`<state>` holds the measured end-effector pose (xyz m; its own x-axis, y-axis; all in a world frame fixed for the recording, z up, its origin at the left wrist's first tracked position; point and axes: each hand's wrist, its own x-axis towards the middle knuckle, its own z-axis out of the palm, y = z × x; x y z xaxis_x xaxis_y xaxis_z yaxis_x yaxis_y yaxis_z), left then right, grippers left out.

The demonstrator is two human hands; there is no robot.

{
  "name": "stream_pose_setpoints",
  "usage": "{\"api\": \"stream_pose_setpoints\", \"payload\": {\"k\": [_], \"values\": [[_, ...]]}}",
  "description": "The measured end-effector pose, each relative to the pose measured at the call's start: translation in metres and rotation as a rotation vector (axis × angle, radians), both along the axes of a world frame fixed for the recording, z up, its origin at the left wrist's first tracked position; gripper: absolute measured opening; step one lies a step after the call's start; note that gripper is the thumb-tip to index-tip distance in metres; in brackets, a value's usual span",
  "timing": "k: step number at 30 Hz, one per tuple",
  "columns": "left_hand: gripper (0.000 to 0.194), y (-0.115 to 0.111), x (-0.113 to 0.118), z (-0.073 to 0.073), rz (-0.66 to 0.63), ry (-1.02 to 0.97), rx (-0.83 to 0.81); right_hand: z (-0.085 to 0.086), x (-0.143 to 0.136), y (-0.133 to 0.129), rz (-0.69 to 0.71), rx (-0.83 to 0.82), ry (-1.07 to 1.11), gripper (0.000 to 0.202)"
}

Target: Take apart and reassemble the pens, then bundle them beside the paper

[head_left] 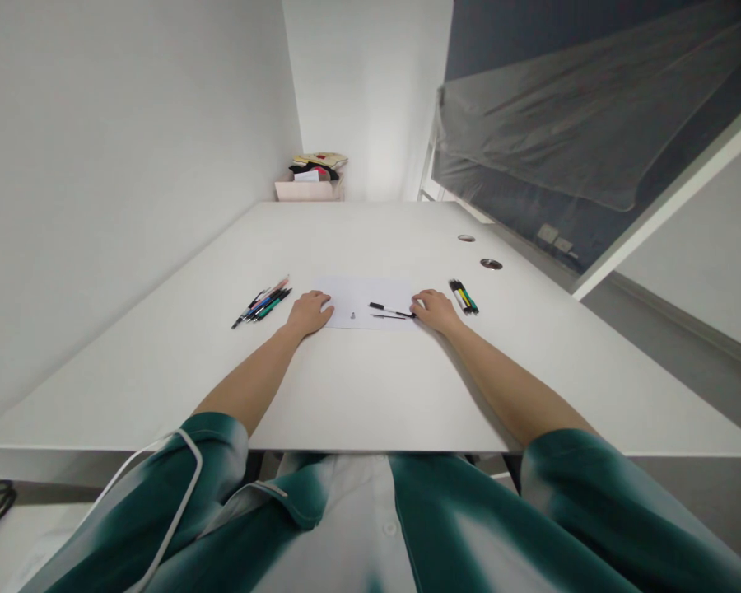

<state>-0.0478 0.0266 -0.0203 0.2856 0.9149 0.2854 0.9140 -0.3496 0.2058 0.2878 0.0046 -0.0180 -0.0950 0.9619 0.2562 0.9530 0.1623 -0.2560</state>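
Observation:
A sheet of white paper (351, 290) lies on the white table in front of me. My left hand (309, 314) rests on its left edge, fingers loosely spread and holding nothing. At the right edge, my right hand (433, 310) lies palm down with its fingers apart. Between the hands are a black-and-white pen (388, 310) and a thinner dark pen (389, 317), side by side on the paper. Their right ends reach the right hand's fingers; whether they touch is too small to tell. A small dark mark or object (353, 315) shows on the paper's left half.
Several pens and pencils (263, 304) lie in a bunch to the left. Several markers (463, 296) sit to the right. Two round metal-rimmed fittings (491, 264) are set in the table's right side. A box (309, 191) of items stands beyond the far edge. A white cable (188, 478) crosses my left sleeve.

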Motion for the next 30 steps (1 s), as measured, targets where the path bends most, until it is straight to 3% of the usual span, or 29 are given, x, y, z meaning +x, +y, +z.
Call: {"api": "stream_pose_setpoints", "payload": {"k": [5,9,12,14,21,30], "values": [[0.032,-0.009,0.007,0.012,0.005,-0.121,0.192,0.004,-0.003,-0.004,0.005,0.058,0.031,0.040],[0.032,-0.029,0.030,0.022,-0.206,-0.100,0.192,0.009,-0.018,-0.013,0.196,0.162,0.046,0.034],[0.038,-0.043,0.050,0.022,-0.388,0.001,0.119,0.009,-0.034,-0.022,0.368,0.181,0.003,0.028],[0.045,-0.049,0.059,0.019,-0.438,0.059,0.072,0.008,-0.043,-0.026,0.422,0.180,-0.026,0.029],[0.049,-0.052,0.064,0.018,-0.425,0.147,-0.072,0.010,-0.051,-0.030,0.430,0.125,-0.083,0.031],[0.022,-0.043,0.058,0.014,-0.382,0.000,0.074,0.006,-0.044,-0.021,0.385,0.119,-0.001,0.018]]}}
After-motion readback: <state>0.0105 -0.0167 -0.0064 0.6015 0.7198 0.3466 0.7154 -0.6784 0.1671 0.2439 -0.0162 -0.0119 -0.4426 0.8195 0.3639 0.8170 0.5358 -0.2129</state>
